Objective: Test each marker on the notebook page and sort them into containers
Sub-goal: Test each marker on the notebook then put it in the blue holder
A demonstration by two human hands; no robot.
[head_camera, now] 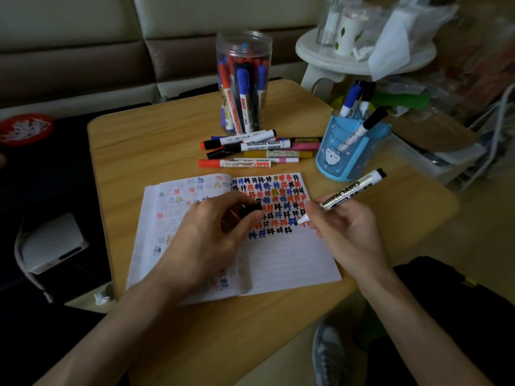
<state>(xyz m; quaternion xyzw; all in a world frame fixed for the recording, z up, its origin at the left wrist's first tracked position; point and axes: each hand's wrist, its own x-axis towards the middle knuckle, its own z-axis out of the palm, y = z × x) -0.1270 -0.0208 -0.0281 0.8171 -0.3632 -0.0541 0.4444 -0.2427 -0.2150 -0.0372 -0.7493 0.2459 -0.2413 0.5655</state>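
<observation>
Right hand (342, 229): fingers are curling around a white cylindrical whiteboard marker with black lettering (348, 193), its uncapped tip pointing at the lined page; contact unclear.
Left hand (211, 235): fingertips are pinching a black plastic cap (250, 210).
Open paper notebook (287, 260), covered in hash marks, is lying on the smooth wooden table (156, 140).
Loose markers (250, 150) are lying beyond the notebook, between the clear plastic jar (243, 82) and the blue cartoon-printed cup (345, 154), both of which are holding markers.
</observation>
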